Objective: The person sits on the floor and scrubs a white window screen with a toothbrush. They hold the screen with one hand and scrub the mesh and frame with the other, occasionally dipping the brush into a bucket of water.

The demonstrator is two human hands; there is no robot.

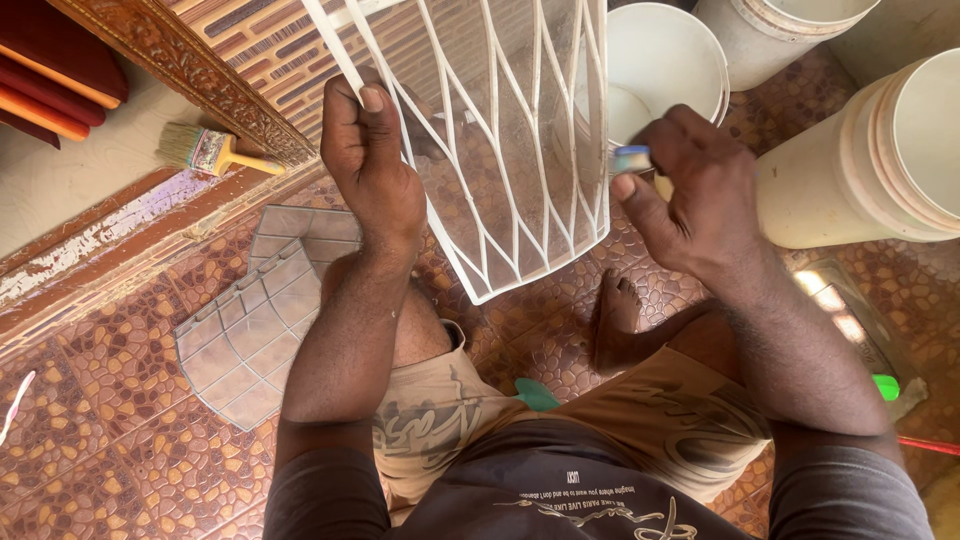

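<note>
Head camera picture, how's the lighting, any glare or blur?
Head view: even daylight, sharp on the left hand and white lattice panel; bright glare on the floor tile beside the right arm; white buckets nearly washed out; right hand slightly soft.

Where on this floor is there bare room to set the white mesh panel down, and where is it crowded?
Free: patterned tile floor at lower left, bordered by the grey mesh panel and the person's left arm. Crowded: upper right, where white buckets stand close together. The left hand grips the white mesh panel.
</note>
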